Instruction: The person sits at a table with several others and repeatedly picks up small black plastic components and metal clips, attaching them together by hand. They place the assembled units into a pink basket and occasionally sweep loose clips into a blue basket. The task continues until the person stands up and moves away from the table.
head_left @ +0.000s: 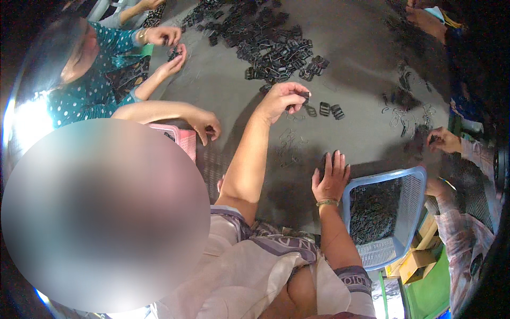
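My left hand (284, 102) reaches out over the dark table, its thumb and fingers pinched on a small black plastic buckle (305, 97) that the fingertips partly cover. Just right of it, two black slider buckles (324, 109) lie side by side on the tabletop. Nearer to me, my right hand (331, 176) rests palm down with its fingers stretched out, beside the blue basket. A dark patch shows by its fingers; I cannot tell whether it is shadow or a part. Thin loose scraps (289, 146) lie between my hands.
A heap of black buckles (276, 53) spreads across the far table. The blue basket (348, 199) at right holds many small black parts. A pink basket (187, 141) stands left. Co-workers' hands (207, 127) work at left and right. Cardboard boxes (417, 266) sit below right.
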